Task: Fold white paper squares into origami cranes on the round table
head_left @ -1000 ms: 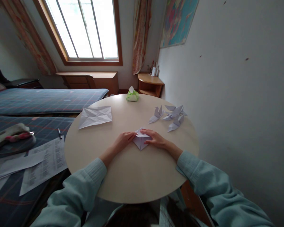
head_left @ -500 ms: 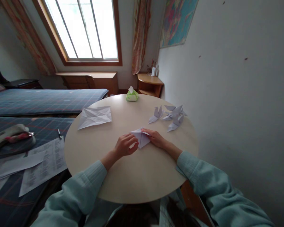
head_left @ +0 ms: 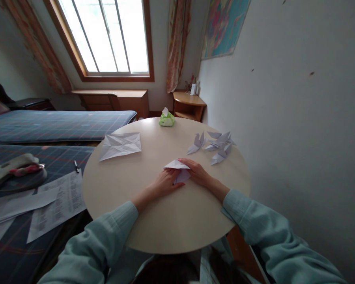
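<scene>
A partly folded white sheet of origami paper lies on the round table between my hands, its upper flap lifted. My left hand rests flat on the paper's left side, fingers stretched out, the tips hidden beneath the flap and the thumb along the lower edge. My right hand holds the paper at its upper right, with fingertips over the raised flap. Beyond my right hand sit several folded paper birds, one paper bird a little apart from the others.
A creased open sheet lies at the table's far left. The green tissue pack stands at the back edge of the pale round table. On the bed at left are printed sheets, a pen and a bag-like item.
My left hand has gone from curled fingers beside the paper to lying flat on it, tips under the flap. The flap now stands higher. My right hand stays on the upper right side.
</scene>
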Action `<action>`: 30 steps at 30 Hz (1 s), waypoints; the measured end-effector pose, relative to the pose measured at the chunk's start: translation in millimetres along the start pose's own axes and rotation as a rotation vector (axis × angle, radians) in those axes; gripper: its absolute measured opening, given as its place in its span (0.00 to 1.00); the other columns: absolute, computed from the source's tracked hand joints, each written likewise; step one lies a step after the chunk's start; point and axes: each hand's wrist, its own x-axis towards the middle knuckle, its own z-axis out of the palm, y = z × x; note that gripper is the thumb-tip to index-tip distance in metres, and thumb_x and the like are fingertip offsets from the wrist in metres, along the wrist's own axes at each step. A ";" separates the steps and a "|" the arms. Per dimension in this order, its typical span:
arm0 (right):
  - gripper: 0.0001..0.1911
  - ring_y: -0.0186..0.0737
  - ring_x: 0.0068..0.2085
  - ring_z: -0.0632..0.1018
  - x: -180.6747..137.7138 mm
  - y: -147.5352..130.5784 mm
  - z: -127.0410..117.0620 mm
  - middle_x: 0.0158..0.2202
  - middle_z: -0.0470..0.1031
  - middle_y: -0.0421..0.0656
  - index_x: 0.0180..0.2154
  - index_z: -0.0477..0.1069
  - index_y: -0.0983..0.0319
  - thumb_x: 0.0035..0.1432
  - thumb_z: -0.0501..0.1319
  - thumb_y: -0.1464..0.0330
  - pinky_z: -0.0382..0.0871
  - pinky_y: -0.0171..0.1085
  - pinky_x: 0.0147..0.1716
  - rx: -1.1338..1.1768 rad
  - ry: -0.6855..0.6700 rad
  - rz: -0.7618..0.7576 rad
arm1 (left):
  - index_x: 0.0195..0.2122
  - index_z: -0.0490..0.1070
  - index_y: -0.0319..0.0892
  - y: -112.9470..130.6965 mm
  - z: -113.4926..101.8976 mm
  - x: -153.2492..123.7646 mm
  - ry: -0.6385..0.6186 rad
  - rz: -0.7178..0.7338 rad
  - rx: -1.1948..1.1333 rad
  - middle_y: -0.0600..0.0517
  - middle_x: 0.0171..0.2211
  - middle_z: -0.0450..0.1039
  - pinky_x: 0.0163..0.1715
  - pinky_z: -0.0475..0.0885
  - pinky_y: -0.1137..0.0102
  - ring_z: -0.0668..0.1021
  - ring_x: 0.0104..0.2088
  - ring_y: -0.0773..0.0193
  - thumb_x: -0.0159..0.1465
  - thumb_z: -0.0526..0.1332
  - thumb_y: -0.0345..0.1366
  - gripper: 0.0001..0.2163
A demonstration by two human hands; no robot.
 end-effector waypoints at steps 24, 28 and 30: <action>0.04 0.32 0.23 0.64 -2.4 -22.1 -2.7 0.22 0.64 0.38 0.25 0.59 0.61 0.44 0.55 0.73 0.52 0.30 0.22 -0.422 0.082 0.287 | 0.50 0.61 0.42 10.5 -9.4 20.1 -0.080 -0.061 -0.104 0.44 0.49 0.64 0.50 0.60 0.60 0.66 0.50 0.51 0.55 0.51 0.54 0.26; 0.03 0.32 0.21 0.63 -2.8 -17.5 -1.9 0.19 0.62 0.37 0.25 0.58 0.61 0.45 0.53 0.73 0.50 0.30 0.21 -0.373 0.102 0.311 | 0.53 0.57 0.39 6.8 -4.3 18.0 -0.051 -0.038 -0.088 0.42 0.52 0.62 0.52 0.59 0.61 0.65 0.52 0.52 0.56 0.53 0.51 0.28; 0.02 0.33 0.21 0.63 -2.7 -12.6 -1.2 0.19 0.62 0.37 0.26 0.58 0.61 0.46 0.52 0.72 0.51 0.31 0.21 -0.318 0.150 0.338 | 0.55 0.54 0.38 2.6 -2.5 14.1 -0.039 -0.004 -0.090 0.42 0.53 0.60 0.52 0.59 0.62 0.64 0.53 0.53 0.56 0.54 0.49 0.28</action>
